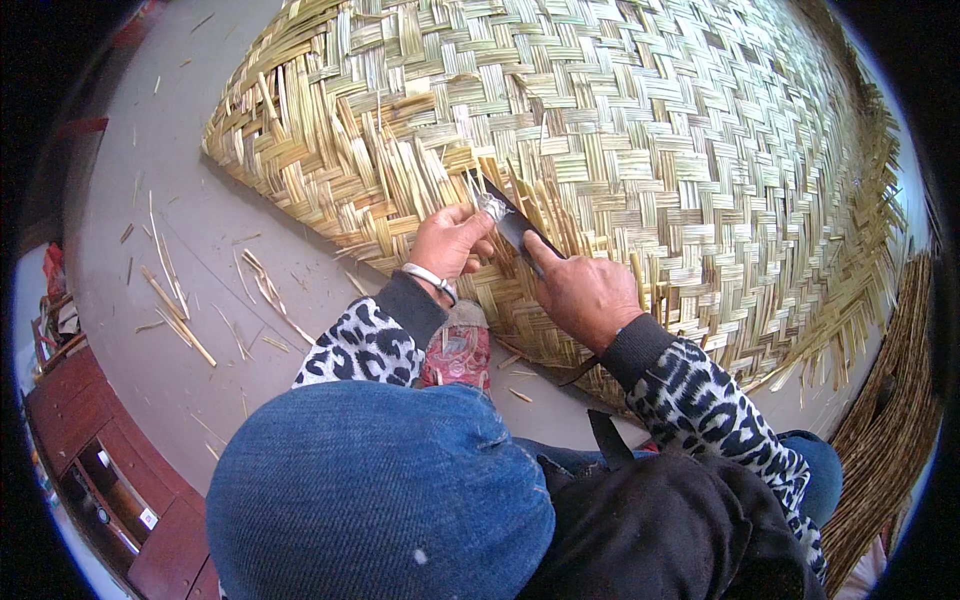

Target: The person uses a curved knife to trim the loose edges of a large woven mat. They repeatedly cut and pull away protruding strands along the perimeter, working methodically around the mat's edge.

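Note:
A large woven reed mat [640, 130] lies before me, with loose strip ends [540, 215] standing up along its near part. My right hand [590, 295] is closed round a dark flat-bladed knife [510, 225], its index finger stretched along the blade. The blade slants up and left, against the mat among the raised strips. Beside the blade's far part, my left hand [455, 240] is closed in a pinch. A crumpled whitish wrap [492, 207] shows at its fingertips; what they hold, if anything, is too small to make out. A white band [432, 280] circles my left wrist.
Cut reed scraps [175, 310] are scattered over the grey floor [130, 230] on the left. Dark-red wooden furniture [90, 420] stands at the lower left. A bundle of brown stalks [885, 430] lies at the right. My red shoe [458, 350] is near the mat's edge.

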`<action>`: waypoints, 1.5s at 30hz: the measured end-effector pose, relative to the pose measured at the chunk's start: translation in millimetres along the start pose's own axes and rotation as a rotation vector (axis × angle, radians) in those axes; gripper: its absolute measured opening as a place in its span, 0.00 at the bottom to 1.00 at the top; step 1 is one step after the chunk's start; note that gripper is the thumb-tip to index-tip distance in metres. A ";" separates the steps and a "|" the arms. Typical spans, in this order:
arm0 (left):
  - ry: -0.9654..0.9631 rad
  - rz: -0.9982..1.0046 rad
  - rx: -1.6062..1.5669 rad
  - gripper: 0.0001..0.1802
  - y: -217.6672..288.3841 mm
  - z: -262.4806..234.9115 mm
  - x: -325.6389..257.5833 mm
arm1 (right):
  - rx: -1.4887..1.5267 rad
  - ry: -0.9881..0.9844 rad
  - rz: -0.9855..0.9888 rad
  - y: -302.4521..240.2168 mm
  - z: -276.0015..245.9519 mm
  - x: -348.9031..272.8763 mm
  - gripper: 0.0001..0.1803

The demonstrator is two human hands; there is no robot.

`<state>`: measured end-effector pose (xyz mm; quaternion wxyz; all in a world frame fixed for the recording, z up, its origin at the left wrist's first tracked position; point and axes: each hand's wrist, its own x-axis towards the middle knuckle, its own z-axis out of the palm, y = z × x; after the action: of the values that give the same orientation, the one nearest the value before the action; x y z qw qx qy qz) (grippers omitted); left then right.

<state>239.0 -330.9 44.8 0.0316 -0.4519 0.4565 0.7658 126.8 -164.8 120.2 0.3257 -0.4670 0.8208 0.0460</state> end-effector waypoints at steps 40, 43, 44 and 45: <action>0.056 -0.245 -0.004 0.13 16.8 16.3 -3.3 | 0.027 0.049 -0.028 4.2 6.5 1.8 0.30; 0.117 -0.238 0.063 0.14 20.9 8.3 21.9 | 0.022 0.038 -0.042 5.3 6.6 1.8 0.29; 0.129 -0.244 0.088 0.14 19.2 7.6 26.6 | 0.028 0.048 -0.043 5.6 6.5 1.9 0.29; 0.120 -0.200 0.101 0.14 17.9 6.9 29.7 | 0.026 0.043 -0.035 5.5 6.3 1.8 0.29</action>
<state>208.6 -347.2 36.6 0.1031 -0.5382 0.4480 0.7064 124.9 -160.7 112.9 0.3149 -0.4779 0.8198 0.0198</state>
